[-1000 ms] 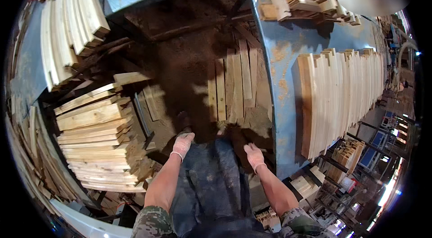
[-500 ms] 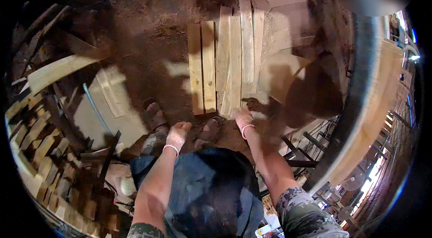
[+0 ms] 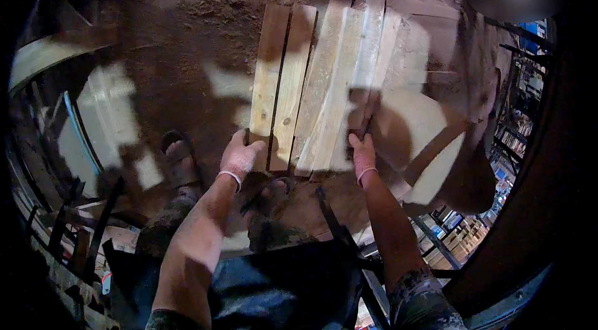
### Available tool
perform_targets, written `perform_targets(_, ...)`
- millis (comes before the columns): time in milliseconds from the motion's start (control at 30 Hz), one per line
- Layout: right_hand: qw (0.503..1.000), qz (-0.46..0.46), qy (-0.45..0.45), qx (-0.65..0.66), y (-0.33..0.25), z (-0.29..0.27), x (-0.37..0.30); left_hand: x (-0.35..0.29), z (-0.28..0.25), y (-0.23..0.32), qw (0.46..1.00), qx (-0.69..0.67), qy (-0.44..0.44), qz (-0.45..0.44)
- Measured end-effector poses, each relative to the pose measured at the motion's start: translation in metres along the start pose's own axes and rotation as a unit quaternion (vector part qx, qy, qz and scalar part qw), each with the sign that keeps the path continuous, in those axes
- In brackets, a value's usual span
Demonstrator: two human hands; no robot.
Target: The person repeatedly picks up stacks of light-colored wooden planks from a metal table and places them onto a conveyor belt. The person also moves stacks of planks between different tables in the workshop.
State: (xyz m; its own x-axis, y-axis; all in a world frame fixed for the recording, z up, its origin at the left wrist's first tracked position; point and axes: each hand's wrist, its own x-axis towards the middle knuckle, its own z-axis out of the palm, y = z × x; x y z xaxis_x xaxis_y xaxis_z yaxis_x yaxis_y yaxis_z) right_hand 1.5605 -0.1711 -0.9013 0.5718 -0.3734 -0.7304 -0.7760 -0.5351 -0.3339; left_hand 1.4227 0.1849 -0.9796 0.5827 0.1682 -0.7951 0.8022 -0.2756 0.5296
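Note:
Several long pale wooden boards lie side by side on the dirt floor. Two at the left, a left board [image 3: 266,81] and a knotty board [image 3: 291,105], sit close together. The others, among them a middle board [image 3: 339,93], overlap in a slanted group to their right. My left hand [image 3: 240,154], in a light knitted glove, is at the near end of the left board, thumb apart from the fingers. By the near right end of the group is my gloved right hand [image 3: 364,154], thumb and forefinger apart; shadow hides whether it touches wood.
Right of the boards lies a pale flat sheet [image 3: 430,155] crossed by shadow. A blue tube [image 3: 81,130] and dark metal bars [image 3: 106,224] stand at the left. My sandalled feet [image 3: 177,152] are behind my left hand; a dark apron [image 3: 280,283] covers my lap.
My view has shifted and leaned closer to the boards. My left hand has moved forward to the left board's near end; my right hand has moved to the group's right side.

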Motion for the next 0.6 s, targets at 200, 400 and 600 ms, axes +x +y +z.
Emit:
perform_targets(200, 0.991, -0.055, 0.108, -0.058, 0.008, 0.004, 0.033, 0.004, 0.02, 0.023, 0.994, -0.055, 0.087, 0.03)
perform_targets(400, 0.987, -0.064, 0.141, -0.041, -0.011, 0.009, 0.038, 0.031, 0.041, -0.012, 0.999, -0.018, 0.006, 0.039)
perform_targets(600, 0.995, -0.012, -0.016, -0.096, -0.051, -0.014, 0.009, 0.039, 0.029, -0.037, 0.973, -0.156, -0.062, 0.158)
